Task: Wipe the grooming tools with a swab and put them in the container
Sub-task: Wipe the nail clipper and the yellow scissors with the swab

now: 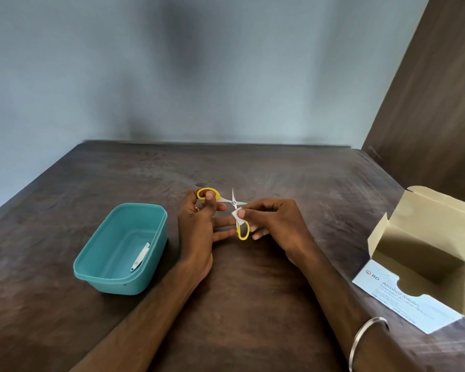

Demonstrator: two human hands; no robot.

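Note:
Small yellow-handled scissors (234, 202) are spread wide open above the dark table. My left hand (199, 224) grips one yellow loop, thumb through it. My right hand (274, 224) pinches a small white swab (238, 214) against the shank of the other arm, just below the pivot. The second yellow loop (243, 232) hangs between my fingers. To the left stands a teal plastic container (113, 275) with a metal nail clipper (140, 256) lying inside it.
An open cardboard box of alcohol swabs (424, 248) lies at the right, its printed flap (403, 296) flat on the table. A brown panel rises behind it at the right. The grey wall stands past the table's far edge.

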